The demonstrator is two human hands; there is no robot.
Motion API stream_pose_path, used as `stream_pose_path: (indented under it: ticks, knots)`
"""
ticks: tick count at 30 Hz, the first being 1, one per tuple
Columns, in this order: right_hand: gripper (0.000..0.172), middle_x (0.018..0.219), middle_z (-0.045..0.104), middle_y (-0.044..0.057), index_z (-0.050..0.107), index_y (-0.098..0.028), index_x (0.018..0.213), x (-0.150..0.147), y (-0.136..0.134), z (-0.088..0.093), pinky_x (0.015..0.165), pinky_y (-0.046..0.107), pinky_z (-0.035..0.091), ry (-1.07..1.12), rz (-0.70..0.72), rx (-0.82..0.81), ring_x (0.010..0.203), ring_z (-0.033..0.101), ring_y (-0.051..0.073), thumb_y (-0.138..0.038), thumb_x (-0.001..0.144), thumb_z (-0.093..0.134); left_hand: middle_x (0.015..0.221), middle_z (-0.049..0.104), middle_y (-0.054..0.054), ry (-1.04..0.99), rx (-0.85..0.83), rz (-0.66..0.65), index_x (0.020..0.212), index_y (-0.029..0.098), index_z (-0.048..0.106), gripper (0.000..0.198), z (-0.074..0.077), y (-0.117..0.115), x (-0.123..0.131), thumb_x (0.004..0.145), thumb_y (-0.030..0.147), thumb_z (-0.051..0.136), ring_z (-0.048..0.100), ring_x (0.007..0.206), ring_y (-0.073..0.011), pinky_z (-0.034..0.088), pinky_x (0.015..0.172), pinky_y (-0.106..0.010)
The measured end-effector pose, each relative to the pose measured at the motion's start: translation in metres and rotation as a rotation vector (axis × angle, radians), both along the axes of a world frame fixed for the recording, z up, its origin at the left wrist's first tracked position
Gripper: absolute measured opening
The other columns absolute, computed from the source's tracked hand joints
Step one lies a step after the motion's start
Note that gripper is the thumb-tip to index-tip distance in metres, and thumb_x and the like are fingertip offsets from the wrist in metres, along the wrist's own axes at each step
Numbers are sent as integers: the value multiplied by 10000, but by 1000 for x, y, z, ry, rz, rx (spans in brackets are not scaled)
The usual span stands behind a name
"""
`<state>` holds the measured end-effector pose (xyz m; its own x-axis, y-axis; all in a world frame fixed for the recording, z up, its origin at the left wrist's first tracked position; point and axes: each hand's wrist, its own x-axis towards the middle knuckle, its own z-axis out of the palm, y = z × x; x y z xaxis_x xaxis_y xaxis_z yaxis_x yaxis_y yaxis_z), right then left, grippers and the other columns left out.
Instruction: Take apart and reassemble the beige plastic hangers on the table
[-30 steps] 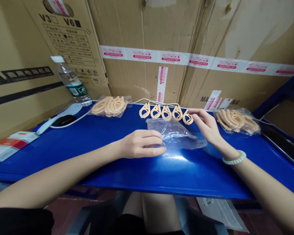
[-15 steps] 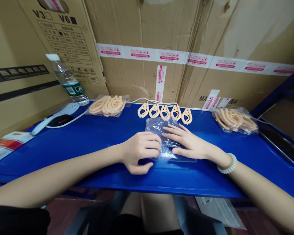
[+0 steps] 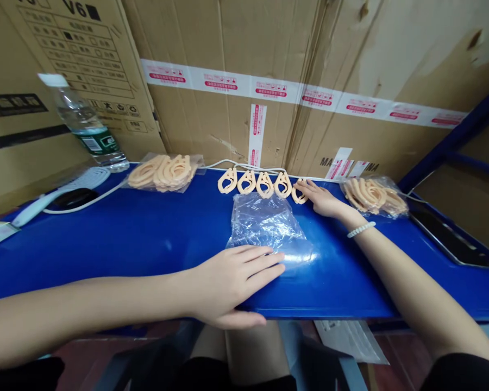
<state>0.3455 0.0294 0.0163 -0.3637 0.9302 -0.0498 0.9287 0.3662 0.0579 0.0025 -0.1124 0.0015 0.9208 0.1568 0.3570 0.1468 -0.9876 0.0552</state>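
Left hand (image 3: pixel 234 279), fingers nearly straight, gripping nothing, lies over plastic bag (image 3: pixel 264 220)'s near edge; right hand (image 3: pixel 325 201), fingers extended, covers hanger (image 3: pixel 299 200) beyond bag, grip unclear

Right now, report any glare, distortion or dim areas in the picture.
Head view: white glints streak the clear plastic bag, with glare on the blue table at its lower right; head view: the bottle leans, perhaps from lens distortion; head view: the floor beneath is dim.

I see 5 hangers (image 3: pixel 259 186) in a row on the table (image 3: pixel 167 233), the bag (image 3: pixel 264 220) before them, packets (image 3: pixel 173 172) either side, bottle (image 3: pixel 92 136) far left, cartons (image 3: pixel 212 119) behind.
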Motion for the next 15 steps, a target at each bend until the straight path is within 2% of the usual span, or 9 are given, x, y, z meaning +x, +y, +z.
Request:
stream_pose_path:
  ticks: [4,7,9,11,13,15]
  knots:
    - [897,1679,205,116,374,-193,1532,-3,-7,9,1182,634,264,-40,-7,24,1551,88,355,69,678,459,1596,399,-164,99,-119,12,1537,135,370,813,0,-2,-1,940,677,473,409,1446,-393,377,1153,-550]
    - [786,1590,380,157,463,-171,1440,-2,-18,18,1173,594,296,-74,-11,22,1531,181,366,35,683,516,1603,387,-164,121,-132,17,1549,145,356,822,-1,-3,-1,941,688,464,392,1456,-393,345,1168,-558]
    - [722,1490,480,169,507,-176,1385,-2,-28,25,1151,585,320,-113,-22,34,1480,298,387,9,689,547,1610,375,-160,131,-137,25,1555,148,343,841,-2,-4,-1,933,700,466,376,1467,-388,329,1177,-555]
    - [665,1377,539,172,541,-180,1341,-1,-38,31,1079,547,401,-163,-51,45,1337,484,394,-14,698,564,1624,349,-156,149,-146,33,1566,148,319,875,-2,-4,-1,915,709,485,346,1483,-388,305,1190,-559]
    - [631,1263,572,158,551,-184,1330,-1,-47,37,923,439,501,-197,-91,7,1073,648,333,-33,718,565,1641,312,-155,180,-149,35,1579,139,284,898,0,-5,-1,901,675,526,311,1499,-390,288,1195,-566]
    - [621,1187,582,139,554,-187,1336,-2,-52,40,770,342,517,-201,-110,-43,852,677,251,-50,731,575,1652,284,-155,210,-147,37,1585,128,260,896,1,-5,-1,891,601,570,294,1505,-392,287,1192,-571]
